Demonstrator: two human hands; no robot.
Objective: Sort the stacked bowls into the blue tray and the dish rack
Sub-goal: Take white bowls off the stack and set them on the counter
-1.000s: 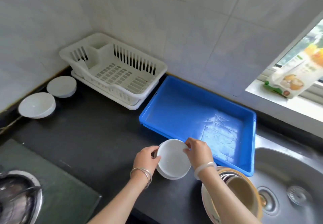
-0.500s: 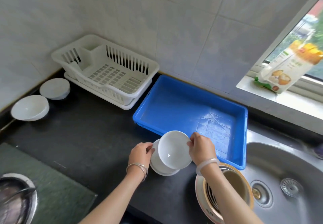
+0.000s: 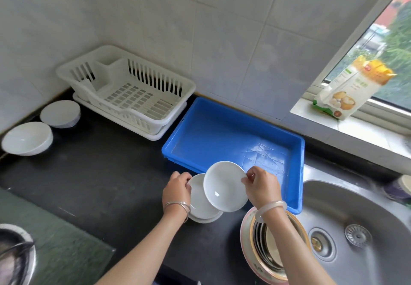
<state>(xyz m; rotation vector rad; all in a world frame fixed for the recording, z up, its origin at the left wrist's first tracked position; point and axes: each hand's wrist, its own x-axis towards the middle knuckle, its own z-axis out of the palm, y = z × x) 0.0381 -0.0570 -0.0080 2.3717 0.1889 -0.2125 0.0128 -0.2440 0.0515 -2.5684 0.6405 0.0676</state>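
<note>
Black counter, corner of a tiled wall.

- Right hand: thumb and fingertips pinch the right rim of a single white bowl. The bowl is off the counter and tilted, with its hollow toward the camera. It overlaps the right part of the stack and, in this view, the tray's near rim. A pale bangle is on the wrist.
- Left hand: fingers curl on the left rim of the stack of white bowls and grip it. The stack sits on the counter just in front of the tray. Thin metal bangles are on the wrist.
- Blue tray: nothing in it, scratched floor. It lies between the dish rack and the sink.
- White dish rack: no dishes in it. It stands on its drip tray against the wall, left of the blue tray.
- Far left: one white bowl sits mouth up. Behind it is a second white bowl; I cannot tell if it is covered or turned over.
- Steel sink at right, with a strainer in its floor.
- A pink-rimmed bowl with other dishes inside sits at the sink's near left edge, partly hidden by the right forearm.
- A printed food bag leans on the window sill.
- Green mat and part of a metal pot at lower left.
</note>
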